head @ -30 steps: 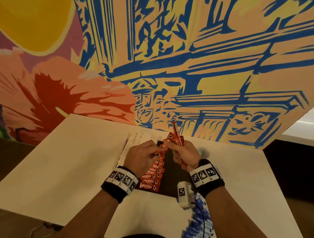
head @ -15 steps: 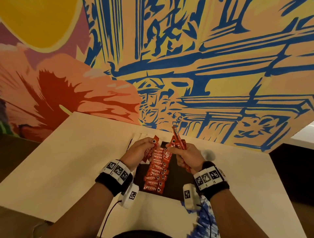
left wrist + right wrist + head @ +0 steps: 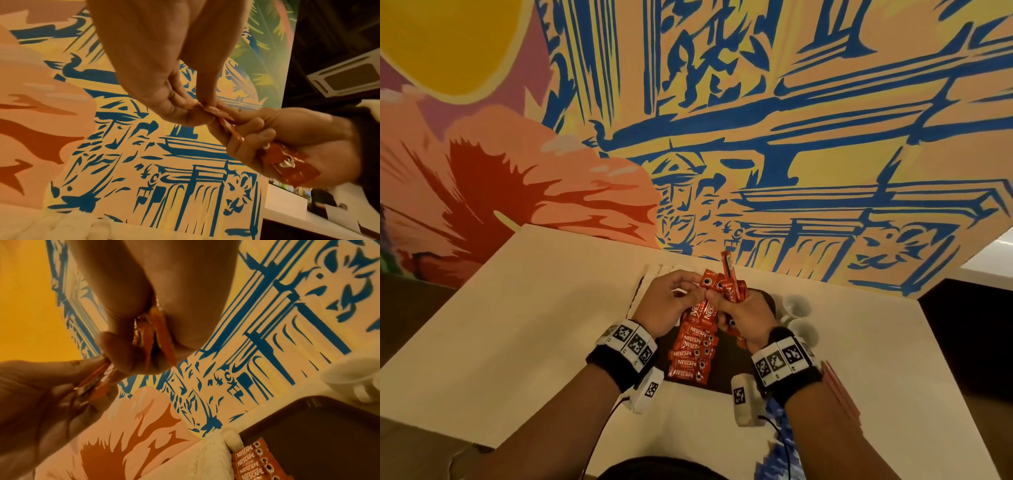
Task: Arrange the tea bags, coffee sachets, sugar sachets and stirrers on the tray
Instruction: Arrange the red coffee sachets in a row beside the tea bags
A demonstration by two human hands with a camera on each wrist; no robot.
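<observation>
1. The left hand (image 3: 669, 301) is back at the bundle: half a second ago it was laying a sachet at the far end of the row, and now its thumb and forefinger pinch the top of the next red coffee sachet (image 3: 707, 282).
2. The right hand (image 3: 744, 317) keeps its fist curled round the bundle of coffee sachets (image 3: 736, 291), which has stayed fanned upward, one stick (image 3: 727, 265) poking well above the rest.
3. In the left wrist view the two hands meet fingertip to fingertip on that sachet (image 3: 207, 109), with the bundle's lower ends (image 3: 287, 165) showing out of the right palm.
4. Judgement: another sachet is being peeled off to lengthen the row, so the coffee part is well along but not finished while the bundle stays this thick.
5. Below the hands, the row of coffee sachets (image 3: 690, 356) lies overlapped like shingles on the dark tray (image 3: 729, 363), running from its near edge up under the hands.
6. White packets (image 3: 654, 272), probably sugar, lie just beyond the left hand at the tray's far left; stirrers and tea bags I can't make out.
7. Two white cups (image 3: 796, 305) stand just right of the tray.
8. The tray sits on a pale desk (image 3: 524, 322) pushed against a bright mural wall (image 3: 791, 137) of blue line-work, orange bloom and yellow sun.
</observation>
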